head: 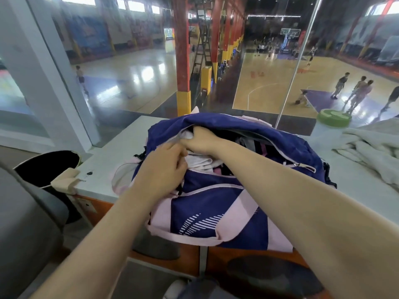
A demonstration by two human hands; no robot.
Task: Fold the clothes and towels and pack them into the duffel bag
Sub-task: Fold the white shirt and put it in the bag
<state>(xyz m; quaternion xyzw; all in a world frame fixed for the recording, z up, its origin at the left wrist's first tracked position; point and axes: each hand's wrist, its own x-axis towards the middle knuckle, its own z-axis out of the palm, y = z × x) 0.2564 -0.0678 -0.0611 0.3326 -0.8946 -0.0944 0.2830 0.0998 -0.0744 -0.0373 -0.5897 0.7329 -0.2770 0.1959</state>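
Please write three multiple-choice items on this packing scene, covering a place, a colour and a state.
1. Where does the unfolded white towel lie?
A. inside the bag
B. on the table right of the bag
C. on the floor

2. Which colours is the duffel bag?
A. navy and pale pink
B. red and black
C. green and white

3. How is the bag's main opening?
A. zipped shut
B. unzipped, with the right hand inside
C. covered by a towel

Answers: 1 B, it sits bunched on the table. 2 A, navy panels with pink straps. 3 B, clothes show in the gap; the left hand is at its rim.
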